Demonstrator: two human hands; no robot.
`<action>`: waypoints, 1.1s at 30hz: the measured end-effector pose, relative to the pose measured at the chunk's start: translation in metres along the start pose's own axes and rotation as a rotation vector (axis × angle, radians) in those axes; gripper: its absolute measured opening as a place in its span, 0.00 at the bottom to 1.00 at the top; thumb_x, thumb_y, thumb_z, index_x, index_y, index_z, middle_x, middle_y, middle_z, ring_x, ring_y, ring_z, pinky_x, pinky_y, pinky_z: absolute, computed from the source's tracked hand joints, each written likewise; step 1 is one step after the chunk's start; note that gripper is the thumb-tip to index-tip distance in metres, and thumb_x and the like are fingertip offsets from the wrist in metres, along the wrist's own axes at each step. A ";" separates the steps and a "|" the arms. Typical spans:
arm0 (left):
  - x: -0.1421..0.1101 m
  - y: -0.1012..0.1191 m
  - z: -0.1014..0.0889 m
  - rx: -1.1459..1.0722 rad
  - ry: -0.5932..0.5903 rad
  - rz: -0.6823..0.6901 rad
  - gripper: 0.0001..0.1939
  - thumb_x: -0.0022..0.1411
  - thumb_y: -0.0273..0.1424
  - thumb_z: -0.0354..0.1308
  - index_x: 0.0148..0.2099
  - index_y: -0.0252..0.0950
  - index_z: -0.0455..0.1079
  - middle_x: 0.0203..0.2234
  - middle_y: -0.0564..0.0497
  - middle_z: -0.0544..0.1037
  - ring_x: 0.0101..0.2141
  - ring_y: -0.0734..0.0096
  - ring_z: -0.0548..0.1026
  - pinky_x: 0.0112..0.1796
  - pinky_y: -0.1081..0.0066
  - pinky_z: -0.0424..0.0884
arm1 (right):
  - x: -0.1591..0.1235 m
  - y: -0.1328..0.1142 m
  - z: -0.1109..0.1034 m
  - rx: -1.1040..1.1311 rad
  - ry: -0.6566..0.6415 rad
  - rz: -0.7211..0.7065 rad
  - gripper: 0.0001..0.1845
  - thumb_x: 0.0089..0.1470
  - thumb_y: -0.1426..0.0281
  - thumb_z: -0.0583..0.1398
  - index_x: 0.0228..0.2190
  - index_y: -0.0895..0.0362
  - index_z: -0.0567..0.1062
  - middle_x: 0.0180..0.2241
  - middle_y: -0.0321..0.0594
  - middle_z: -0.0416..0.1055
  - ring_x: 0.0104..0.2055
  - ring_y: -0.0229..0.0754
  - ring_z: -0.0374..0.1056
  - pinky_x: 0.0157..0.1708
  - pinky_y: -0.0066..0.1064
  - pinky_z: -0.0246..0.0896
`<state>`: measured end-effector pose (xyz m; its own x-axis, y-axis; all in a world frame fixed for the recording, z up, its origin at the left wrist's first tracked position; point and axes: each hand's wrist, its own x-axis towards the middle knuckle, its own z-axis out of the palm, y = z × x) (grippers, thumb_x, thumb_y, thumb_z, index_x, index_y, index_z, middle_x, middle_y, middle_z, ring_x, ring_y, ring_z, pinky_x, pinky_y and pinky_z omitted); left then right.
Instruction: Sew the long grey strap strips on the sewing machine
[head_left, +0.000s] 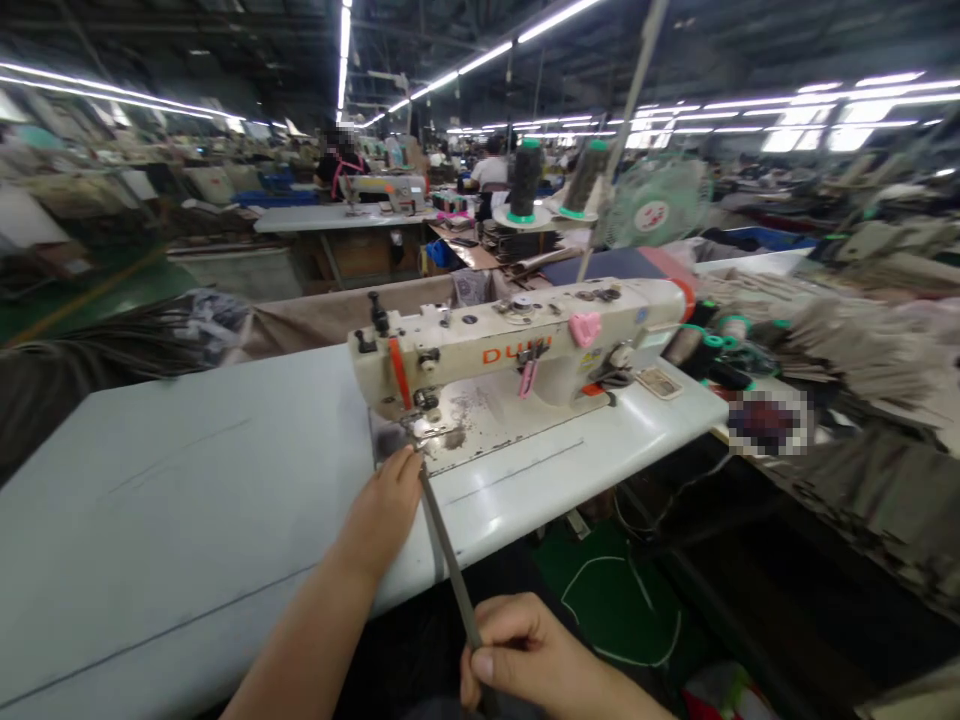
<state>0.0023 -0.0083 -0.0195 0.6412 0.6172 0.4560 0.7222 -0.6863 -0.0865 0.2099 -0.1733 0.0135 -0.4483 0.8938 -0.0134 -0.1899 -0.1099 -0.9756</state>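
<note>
A narrow dark grey fabric strip (448, 548) runs from the needle area of a white sewing machine (480, 345) down over the table's front edge. My left hand (386, 505) is close to the presser foot, its fingers together on the strip's far end; the fingertips are partly hidden. Lower down, beyond the table edge, my right hand (525, 645) pinches the strip between thumb and fingers, and the strip stretches straight between both hands. The machine carries a pink heart-shaped piece (585, 329) and a pink clip (529, 377).
The white sewing table (187, 500) extends left. Two dark thread cones (525, 180) and a green fan (652, 200) stand behind the machine. Stacked fabric pieces (862, 350) lie at the right, with thread spools (731, 350) nearby. Other people sit at machines farther back.
</note>
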 end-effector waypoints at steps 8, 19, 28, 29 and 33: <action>0.008 0.001 -0.005 -0.058 -0.061 -0.117 0.14 0.72 0.23 0.50 0.57 0.31 0.70 0.52 0.39 0.77 0.57 0.58 0.75 0.60 0.58 0.72 | 0.004 0.003 -0.007 -0.136 -0.044 0.014 0.27 0.65 0.50 0.61 0.25 0.57 0.84 0.25 0.40 0.73 0.30 0.41 0.68 0.34 0.32 0.61; 0.010 0.002 -0.010 -0.039 -0.054 -0.074 0.11 0.72 0.22 0.50 0.52 0.31 0.71 0.51 0.39 0.76 0.56 0.58 0.74 0.62 0.61 0.69 | 0.008 0.008 -0.011 -0.202 -0.085 0.000 0.26 0.66 0.51 0.60 0.26 0.56 0.84 0.26 0.41 0.73 0.31 0.43 0.69 0.34 0.33 0.60; 0.009 0.003 -0.008 -0.097 -0.072 -0.109 0.13 0.72 0.21 0.48 0.55 0.31 0.68 0.53 0.39 0.75 0.59 0.58 0.73 0.63 0.59 0.68 | 0.009 0.011 -0.013 -0.166 -0.103 0.009 0.24 0.65 0.52 0.61 0.28 0.56 0.85 0.27 0.41 0.73 0.32 0.43 0.69 0.35 0.32 0.59; 0.009 0.003 -0.008 -0.106 -0.063 -0.121 0.14 0.72 0.21 0.48 0.56 0.32 0.68 0.54 0.39 0.75 0.58 0.59 0.73 0.62 0.59 0.69 | 0.009 0.011 -0.013 -0.157 -0.105 0.006 0.24 0.65 0.52 0.61 0.28 0.55 0.85 0.28 0.41 0.74 0.33 0.43 0.68 0.35 0.32 0.59; 0.010 0.002 -0.008 -0.118 -0.022 -0.174 0.16 0.72 0.21 0.48 0.58 0.32 0.68 0.56 0.39 0.74 0.58 0.59 0.74 0.62 0.59 0.70 | 0.011 0.013 -0.013 -0.141 -0.126 -0.008 0.22 0.65 0.53 0.62 0.29 0.55 0.86 0.29 0.42 0.74 0.34 0.43 0.69 0.37 0.33 0.60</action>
<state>0.0079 -0.0069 -0.0081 0.5161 0.7376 0.4354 0.7879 -0.6082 0.0964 0.2140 -0.1597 -0.0019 -0.5545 0.8321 0.0138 -0.0738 -0.0327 -0.9967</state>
